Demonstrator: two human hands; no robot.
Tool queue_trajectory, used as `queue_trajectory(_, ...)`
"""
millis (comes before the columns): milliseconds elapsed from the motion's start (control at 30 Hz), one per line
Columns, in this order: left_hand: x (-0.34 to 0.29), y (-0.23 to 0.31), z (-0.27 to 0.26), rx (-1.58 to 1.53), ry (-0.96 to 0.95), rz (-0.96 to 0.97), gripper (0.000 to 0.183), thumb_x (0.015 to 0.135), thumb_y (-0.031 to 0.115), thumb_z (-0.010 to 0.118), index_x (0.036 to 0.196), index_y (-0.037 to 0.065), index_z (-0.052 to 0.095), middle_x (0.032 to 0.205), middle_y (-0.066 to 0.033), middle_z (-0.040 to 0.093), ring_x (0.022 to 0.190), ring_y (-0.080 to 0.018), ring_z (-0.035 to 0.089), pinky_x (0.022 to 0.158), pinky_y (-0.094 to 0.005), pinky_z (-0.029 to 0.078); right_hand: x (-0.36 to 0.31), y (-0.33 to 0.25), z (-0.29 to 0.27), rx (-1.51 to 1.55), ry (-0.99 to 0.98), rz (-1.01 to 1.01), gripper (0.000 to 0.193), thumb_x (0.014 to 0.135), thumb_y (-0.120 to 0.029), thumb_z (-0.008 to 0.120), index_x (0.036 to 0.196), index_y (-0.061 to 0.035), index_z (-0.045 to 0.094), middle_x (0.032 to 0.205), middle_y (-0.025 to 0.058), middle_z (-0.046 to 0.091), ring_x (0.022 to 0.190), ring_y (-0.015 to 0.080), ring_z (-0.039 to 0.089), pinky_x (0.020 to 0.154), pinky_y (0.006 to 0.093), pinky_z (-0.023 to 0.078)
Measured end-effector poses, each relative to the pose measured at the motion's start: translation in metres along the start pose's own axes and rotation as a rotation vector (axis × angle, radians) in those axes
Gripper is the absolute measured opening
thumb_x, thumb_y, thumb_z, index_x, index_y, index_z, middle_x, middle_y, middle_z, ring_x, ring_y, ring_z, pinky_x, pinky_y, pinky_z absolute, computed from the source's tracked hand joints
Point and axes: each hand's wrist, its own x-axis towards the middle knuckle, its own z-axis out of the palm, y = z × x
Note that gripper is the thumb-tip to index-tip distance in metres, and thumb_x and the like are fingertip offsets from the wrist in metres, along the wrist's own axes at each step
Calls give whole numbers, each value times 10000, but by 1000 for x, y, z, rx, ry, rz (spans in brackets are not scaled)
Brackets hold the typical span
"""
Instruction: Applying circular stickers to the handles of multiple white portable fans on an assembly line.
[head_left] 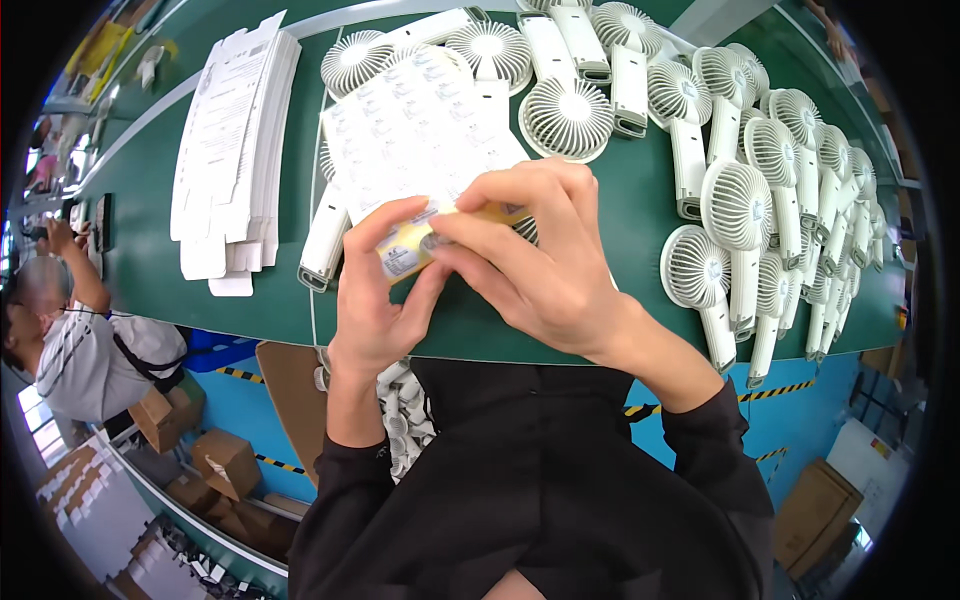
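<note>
A white sheet of printed labels (415, 130) lies over several white handheld fans on the green table, its near edge raised toward me. Along that edge runs a yellow strip (401, 254) with printed labels on it. My left hand (370, 300) is closed on the left end of this strip, thumb below and fingers above. My right hand (545, 255) pinches at the strip's middle, thumb and forefinger pressed together beside the left fingertips. Whether a loose label is between the right fingertips is hidden. A handheld fan (566, 118) rests just beyond my right hand.
Flattened white boxes (225, 165) are stacked at the left of the table (470, 335). More white handheld fans (737, 205) crowd the right side, some overlapping. Another person (75, 340) is at the far left. Cardboard boxes (227, 463) stand on the floor.
</note>
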Motion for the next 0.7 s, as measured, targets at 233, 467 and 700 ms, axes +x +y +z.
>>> queue_trajectory(233,-9,-21,2,38,229,-199,472,839,10,729,1249,-40,499,1197,-145,560,1063,-225,588,920,-304,463,10,18,-41,182,58,273,155,787,39,723,912,-3,643,944,92,604,843,193,578,736,289,471)
queue_trajectory(467,-10,-38,1,120,243,-262,424,893,59,672,1258,-30,477,1240,-132,531,1117,-207,530,965,-309,409,-12,53,-52,329,-434,555,81,843,-1,680,903,-3,625,949,57,609,835,152,562,741,270,450)
queue_trajectory(700,-6,-36,3,93,255,-235,427,898,60,670,1256,-47,462,1244,-138,523,1035,-165,572,843,-269,488,-13,61,-46,309,-411,488,98,827,-18,697,889,-3,622,882,72,590,792,192,591,732,295,495)
